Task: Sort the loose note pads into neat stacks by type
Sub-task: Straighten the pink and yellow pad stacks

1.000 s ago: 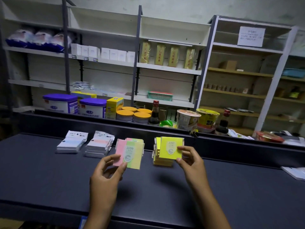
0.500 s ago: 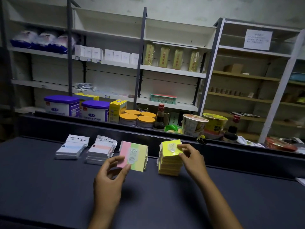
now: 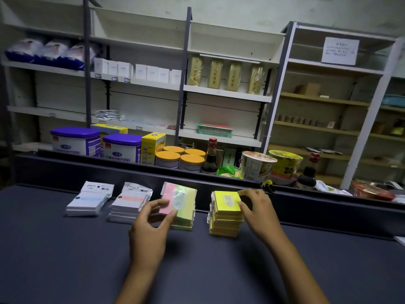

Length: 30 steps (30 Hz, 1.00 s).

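Four stacks stand in a row on the dark counter (image 3: pixel 65 249). From the left: white packs with blue print (image 3: pixel 88 200), white packs with orange print (image 3: pixel 129 204), pink-and-green pads (image 3: pixel 185 207), and yellow pads (image 3: pixel 225 213). My left hand (image 3: pixel 151 224) pinches the top pink-and-green pad at its near left corner, thumb on the front edge. My right hand (image 3: pixel 256 209) holds the top yellow pad at its right edge, fingers curled round the far corner. Both top pads lie on their stacks.
A raised dark ledge (image 3: pixel 306 205) runs behind the stacks. Beyond it stand purple-lidded tubs (image 3: pixel 75 141), orange-lidded tins (image 3: pixel 179 157), a sauce bottle (image 3: pixel 210 159) and noodle cups (image 3: pixel 256 165). Shelving fills the back wall. A white item (image 3: pixel 400 240) lies at the counter's right edge.
Both hands moved forward and lowered their pads: the pink-and-green pad and the yellow pad, held above the counter a second ago, now lie on top of their stacks.
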Available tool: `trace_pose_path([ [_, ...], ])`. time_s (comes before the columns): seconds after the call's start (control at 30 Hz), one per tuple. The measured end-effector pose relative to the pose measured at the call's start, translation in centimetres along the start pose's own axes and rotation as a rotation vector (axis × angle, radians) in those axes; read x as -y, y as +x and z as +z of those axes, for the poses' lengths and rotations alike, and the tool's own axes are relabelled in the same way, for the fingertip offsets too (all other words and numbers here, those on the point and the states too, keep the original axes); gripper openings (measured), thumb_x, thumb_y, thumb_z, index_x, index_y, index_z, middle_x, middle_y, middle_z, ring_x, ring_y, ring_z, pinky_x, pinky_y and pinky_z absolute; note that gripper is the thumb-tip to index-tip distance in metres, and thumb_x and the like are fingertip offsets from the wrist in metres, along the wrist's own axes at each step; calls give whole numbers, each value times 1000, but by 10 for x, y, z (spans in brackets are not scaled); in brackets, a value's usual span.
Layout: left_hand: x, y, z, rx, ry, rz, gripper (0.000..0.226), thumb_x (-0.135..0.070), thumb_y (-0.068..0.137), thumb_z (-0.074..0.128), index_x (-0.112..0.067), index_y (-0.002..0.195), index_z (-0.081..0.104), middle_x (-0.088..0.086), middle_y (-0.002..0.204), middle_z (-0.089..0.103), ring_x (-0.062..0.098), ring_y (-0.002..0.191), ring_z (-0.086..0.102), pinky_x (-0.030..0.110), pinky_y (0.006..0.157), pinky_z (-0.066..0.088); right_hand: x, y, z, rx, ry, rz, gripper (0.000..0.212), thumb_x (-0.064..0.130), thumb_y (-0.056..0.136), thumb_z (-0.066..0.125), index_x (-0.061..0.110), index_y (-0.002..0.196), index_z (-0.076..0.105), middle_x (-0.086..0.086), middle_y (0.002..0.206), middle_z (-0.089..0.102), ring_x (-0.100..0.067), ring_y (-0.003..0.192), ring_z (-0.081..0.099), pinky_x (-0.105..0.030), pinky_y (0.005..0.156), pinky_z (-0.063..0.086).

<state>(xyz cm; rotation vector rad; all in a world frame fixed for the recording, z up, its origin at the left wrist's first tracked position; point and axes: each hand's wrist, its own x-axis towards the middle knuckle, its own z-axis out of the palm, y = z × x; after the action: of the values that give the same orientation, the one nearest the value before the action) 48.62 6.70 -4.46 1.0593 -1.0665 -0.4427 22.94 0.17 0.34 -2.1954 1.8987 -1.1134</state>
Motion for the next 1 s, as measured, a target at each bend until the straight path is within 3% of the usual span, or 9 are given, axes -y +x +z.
trace_pose_path([
  [0.1, 0, 16, 9, 20, 91, 10, 23, -25, 76, 82, -36, 91, 68, -13, 96, 71, -1, 90, 64, 10, 69, 48, 4, 4, -7, -9, -79, -71, 32, 32, 95, 59, 29, 127, 55, 7, 125, 48, -13, 119, 46, -32, 95, 47],
  [0.27, 5, 46, 25, 60, 267, -34, 22, -35, 76, 81, -32, 93, 68, -10, 89, 70, 16, 90, 65, 38, 78, 56, 10, 16, -12, 0, -114, -108, 36, 37, 93, 60, 31, 129, 53, 8, 129, 50, -13, 122, 47, -35, 99, 46],
  [0.5, 19, 61, 37, 123, 504, -5, 21, -42, 81, 75, -32, 96, 63, -11, 89, 66, 12, 85, 59, 27, 62, 40, 14, 22, -9, -19, -106, -120, 38, 39, 93, 60, 30, 130, 53, 7, 128, 50, -13, 122, 46, -34, 98, 44],
  [0.67, 27, 55, 37, 98, 679, 111, 22, -49, 85, 66, -33, 98, 60, -10, 93, 65, 14, 97, 50, 28, 64, 31, 12, 23, -9, -3, -135, -114, 37, 39, 93, 60, 30, 129, 52, 7, 127, 51, -13, 121, 47, -36, 100, 45],
  [0.9, 34, 55, 36, 72, 845, 136, 25, -53, 85, 64, -31, 97, 59, -5, 102, 43, 16, 102, 43, 27, 72, 35, 9, 21, -8, 1, -141, -96, 37, 41, 94, 59, 31, 129, 51, 9, 127, 51, -12, 119, 49, -30, 93, 46],
  [1.0, 35, 55, 37, 93, 856, 132, 26, -51, 86, 64, -29, 99, 60, -3, 107, 45, 18, 106, 44, 28, 73, 36, 5, 16, -11, 5, -149, -84, 35, 40, 94, 58, 30, 127, 51, 8, 124, 51, -13, 114, 51, -31, 90, 48],
])
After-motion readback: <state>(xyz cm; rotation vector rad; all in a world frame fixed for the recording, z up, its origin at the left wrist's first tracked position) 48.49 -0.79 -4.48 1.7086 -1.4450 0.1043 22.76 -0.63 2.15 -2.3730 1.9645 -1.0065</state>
